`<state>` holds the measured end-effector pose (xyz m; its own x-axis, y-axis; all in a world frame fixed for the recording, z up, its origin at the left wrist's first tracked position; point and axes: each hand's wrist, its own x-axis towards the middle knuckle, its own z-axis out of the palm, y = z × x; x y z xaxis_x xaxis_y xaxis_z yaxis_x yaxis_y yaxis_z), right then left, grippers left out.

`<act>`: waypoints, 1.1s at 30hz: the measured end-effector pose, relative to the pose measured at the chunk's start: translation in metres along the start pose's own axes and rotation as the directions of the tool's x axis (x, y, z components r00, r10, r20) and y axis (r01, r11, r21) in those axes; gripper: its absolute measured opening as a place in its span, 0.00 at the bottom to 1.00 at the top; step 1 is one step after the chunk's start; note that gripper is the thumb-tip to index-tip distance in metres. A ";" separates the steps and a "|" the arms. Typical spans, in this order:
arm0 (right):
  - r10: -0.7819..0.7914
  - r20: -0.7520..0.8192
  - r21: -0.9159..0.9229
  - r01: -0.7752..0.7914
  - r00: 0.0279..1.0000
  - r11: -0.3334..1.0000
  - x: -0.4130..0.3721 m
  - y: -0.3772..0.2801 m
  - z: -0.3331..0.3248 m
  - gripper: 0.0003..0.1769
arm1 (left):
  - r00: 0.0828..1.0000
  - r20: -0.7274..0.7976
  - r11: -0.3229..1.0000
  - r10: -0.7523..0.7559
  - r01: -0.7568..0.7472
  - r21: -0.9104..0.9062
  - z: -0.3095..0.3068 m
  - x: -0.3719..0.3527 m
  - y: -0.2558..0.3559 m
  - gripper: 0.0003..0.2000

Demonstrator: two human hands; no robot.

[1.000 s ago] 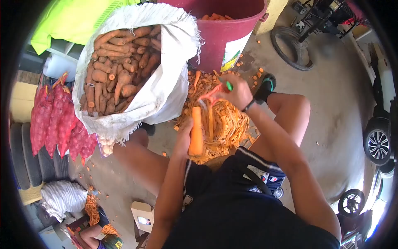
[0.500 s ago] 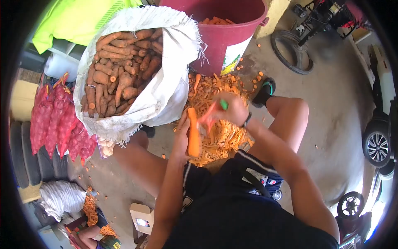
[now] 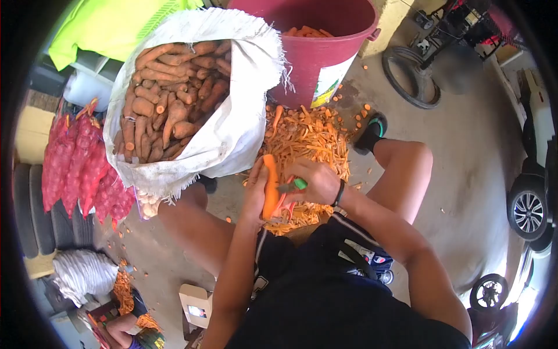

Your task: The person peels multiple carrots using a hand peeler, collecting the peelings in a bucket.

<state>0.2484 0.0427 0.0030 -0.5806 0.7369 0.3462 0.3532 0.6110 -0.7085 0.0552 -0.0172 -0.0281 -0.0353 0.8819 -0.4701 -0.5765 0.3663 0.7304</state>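
Note:
A bright orange peeled carrot (image 3: 270,195) stands nearly upright in my left hand (image 3: 253,189), whose fingers wrap its left side. My right hand (image 3: 318,181) is closed on a peeler (image 3: 299,184) with green and reddish parts, held against or very near the carrot's right side. Whether the blade touches the carrot is partly hidden. Below both hands spreads a pile of carrot peelings (image 3: 308,136) on the floor, between my legs.
A white woven sack (image 3: 241,116) of unpeeled carrots (image 3: 174,110) stands ahead left. Behind the peelings is a maroon bin (image 3: 302,70) with carrots inside. Red mesh bags (image 3: 72,163) hang left. A loose tyre (image 3: 410,78) lies ahead right; another person's leg (image 3: 122,330) shows lower left.
My right hand has come down and slightly left with the peeler, from above the carrot's middle to beside its lower part. My left hand keeps its hold on the carrot.

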 end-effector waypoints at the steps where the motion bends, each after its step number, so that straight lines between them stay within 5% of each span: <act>1: -0.037 0.042 -0.003 0.038 0.998 0.999 -0.003 -0.005 0.006 0.26 | 0.999 -0.032 1.000 -0.005 0.005 0.007 -0.003 -0.002 -0.001 0.25; 5: 0.112 -0.088 -0.161 -0.125 0.990 0.979 0.022 0.049 -0.021 0.27 | 0.997 0.075 0.968 0.029 -0.047 0.246 -0.009 -0.014 -0.006 0.24; 7: 0.158 -0.225 -0.209 -0.206 0.962 0.956 0.032 0.060 -0.034 0.28 | 0.995 0.083 0.982 -0.049 0.032 0.188 -0.012 -0.016 -0.003 0.25; 8: 0.141 -0.196 -0.023 -0.148 0.970 0.989 0.026 0.054 -0.030 0.28 | 0.996 0.074 0.988 -0.051 0.040 0.146 -0.011 -0.013 0.000 0.25; 9: 0.139 -0.134 -0.030 -0.145 0.981 0.989 0.021 0.034 -0.025 0.22 | 0.997 0.059 0.994 -0.049 0.043 0.097 -0.008 -0.010 0.004 0.25; 11: -0.042 0.036 0.070 0.039 0.998 0.997 0.005 0.001 -0.005 0.26 | 1.000 -0.024 0.997 -0.013 0.014 0.070 -0.002 -0.007 0.005 0.25; 13: -0.047 0.017 -0.003 0.047 0.999 0.999 0.007 0.008 -0.003 0.26 | 0.994 -0.100 0.999 -0.046 0.047 0.008 -0.003 -0.005 0.001 0.25; 19: 0.166 -0.212 -0.142 -0.198 0.963 0.970 0.026 0.060 -0.027 0.26 | 0.979 0.152 0.969 -0.133 0.097 0.227 -0.008 -0.019 0.005 0.25; 20: 0.172 -0.277 -0.150 -0.219 0.945 0.964 0.027 0.068 -0.027 0.26 | 0.974 0.179 0.983 -0.136 0.110 0.149 -0.010 -0.016 0.006 0.25; 23: 0.214 -0.134 0.027 -0.212 0.968 0.977 0.014 0.030 -0.019 0.26 | 0.984 0.147 0.991 -0.105 0.115 -0.061 -0.020 -0.004 0.003 0.25; 25: 0.055 0.005 0.029 -0.055 0.998 0.998 0.003 -0.008 -0.004 0.26 | 0.998 -0.012 0.985 -0.064 0.061 -0.162 -0.017 0.008 -0.008 0.24; 26: -0.022 0.068 0.042 0.019 0.997 0.999 0.000 -0.018 0.002 0.26 | 0.997 0.070 0.990 -0.044 0.053 -0.129 -0.027 0.013 -0.015 0.24; 29: 0.019 -0.030 0.007 -0.019 0.999 1.000 0.006 0.018 0.000 0.25 | 0.996 0.086 0.999 -0.006 0.003 0.037 -0.023 0.004 -0.014 0.25; 33: 0.198 -0.266 -0.127 -0.238 0.943 0.963 0.029 0.059 -0.036 0.28 | 0.955 0.261 0.990 -0.139 0.133 0.041 -0.005 -0.022 0.010 0.26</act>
<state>0.2785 0.1102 -0.0064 -0.2825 0.8931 0.3502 0.5715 0.4499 -0.6863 0.0461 -0.0343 -0.0125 0.2589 0.8692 -0.4213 -0.5425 0.4917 0.6811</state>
